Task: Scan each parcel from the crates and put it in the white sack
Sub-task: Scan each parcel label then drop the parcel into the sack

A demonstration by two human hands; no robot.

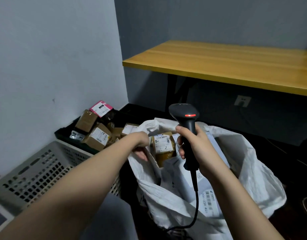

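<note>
Right hand (199, 149) grips scanner (187, 122); left hand (140, 149) pinches white sack (253, 170) rim.

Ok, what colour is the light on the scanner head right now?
Red, a short glowing bar on the scanner head, seen in the head view.

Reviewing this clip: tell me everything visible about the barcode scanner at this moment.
The barcode scanner is a dark grey, plastic-looking handheld with a rounded head and a straight handle. A red light strip glows on the back of its head. It stands roughly upright above the open white sack, its head facing away from the camera. The right hand grips its handle, fingers curled round it. A black cable runs down from the handle's base.
</note>
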